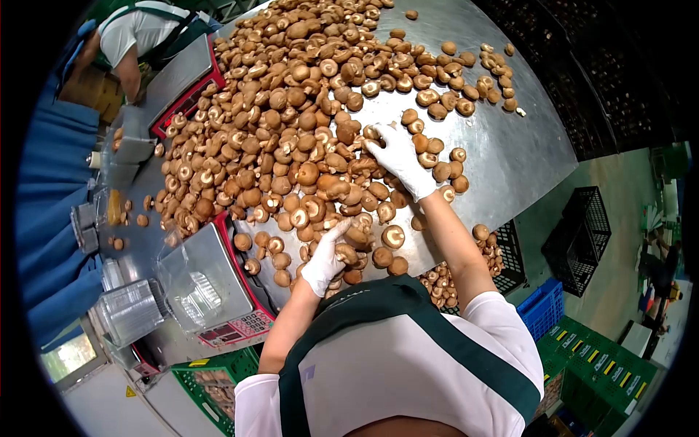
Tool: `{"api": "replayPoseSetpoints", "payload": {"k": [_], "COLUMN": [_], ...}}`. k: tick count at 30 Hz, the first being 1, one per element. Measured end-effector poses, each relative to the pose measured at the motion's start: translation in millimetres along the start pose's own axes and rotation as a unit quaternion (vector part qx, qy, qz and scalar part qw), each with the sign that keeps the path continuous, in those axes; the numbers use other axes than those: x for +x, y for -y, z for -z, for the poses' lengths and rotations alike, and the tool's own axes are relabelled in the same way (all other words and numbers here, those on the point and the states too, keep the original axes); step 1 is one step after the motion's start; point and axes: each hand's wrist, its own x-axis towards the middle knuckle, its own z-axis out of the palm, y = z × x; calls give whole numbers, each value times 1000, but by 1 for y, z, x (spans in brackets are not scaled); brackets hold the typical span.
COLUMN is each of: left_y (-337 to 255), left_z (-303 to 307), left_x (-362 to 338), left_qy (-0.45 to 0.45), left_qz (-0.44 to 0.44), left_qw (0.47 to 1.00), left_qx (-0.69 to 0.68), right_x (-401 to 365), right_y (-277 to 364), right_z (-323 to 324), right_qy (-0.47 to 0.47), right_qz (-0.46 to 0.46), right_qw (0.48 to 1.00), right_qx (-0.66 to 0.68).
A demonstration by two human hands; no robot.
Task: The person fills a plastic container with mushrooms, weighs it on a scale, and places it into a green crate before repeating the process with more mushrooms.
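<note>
Brown shiitake mushrooms (291, 95) lie in a big heap on a steel table (510, 167). My left hand (325, 258), in a white glove, is at the near edge of the heap with its fingers curled against a few mushrooms (348, 253). Farther forward, my right hand (399, 156), also gloved, reaches to the heap's right flank. Its thumb and fingers close about a mushroom (370, 134), which they partly cover. Loose mushrooms (393, 236) with pale stems showing lie between the two hands.
A red-edged scale (211, 284) with clear plastic trays stands at left; another scale (182, 80) is beyond it. A co-worker (145, 36) bends at the far left. Below the table's right edge is a black crate (510, 255) of mushrooms. Green crates (597, 364) are stacked at right.
</note>
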Motion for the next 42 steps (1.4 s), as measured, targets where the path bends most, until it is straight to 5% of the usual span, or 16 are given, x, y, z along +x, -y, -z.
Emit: {"api": "replayPoseSetpoints", "payload": {"k": [1, 3, 7, 11, 14, 19, 21, 23, 25, 27, 31, 37, 40, 42], "left_y": [-8, -13, -56, -81, -81, -75, -83, -92, -91, -89, -64, -33, -21, -18], "left_z": [27, 10, -12, -17, -37, -37, -33, -31, -31, -15, 14, 28, 31, 28], "left_x": [8, 2, -13, 1, 11, 38, 33, 20, -5, -16, -38, -31, -25, -21], "left_qy": [140, 26, 16, -167, -156, -178, -150, -108, 13, 97, 210, 282, 261, 288], "left_qz": [-6, -130, -258, -438, -297, -367, -403, -323, -255, -217, -156, -72, -92, -91], "left_qw": [988, 973, 891, 570, 468, 377, 455, 628, 855, 922, 958, 957, 959, 951], "left_qx": [58, 188, 374, 675, 817, 831, 780, 700, 452, 306, 115, 25, 55, 70], "right_x": [3, 7, -7, -40, -81, -116, -120, -117, -113, -103, -59, -5, 2, -9], "right_y": [-10, -16, -4, 13, -8, -12, -13, -12, -20, -28, -36, -29, -28, -12], "right_z": [-8, -7, 17, 53, 51, 90, 109, 124, 125, 120, 88, 1, 11, 38], "right_qy": [-6, 48, 196, 253, 203, 174, 189, 190, 154, 105, 29, 98, 76, 105], "right_qz": [33, 51, 11, -6, -22, -71, -116, -160, -196, -207, -138, -4, -113, -188], "right_qw": [998, 991, 979, 966, 975, 979, 971, 967, 967, 972, 989, 978, 990, 930], "right_qx": [-50, -110, -60, -46, -83, -83, -85, -49, -58, -43, 48, -183, 44, 298]}}
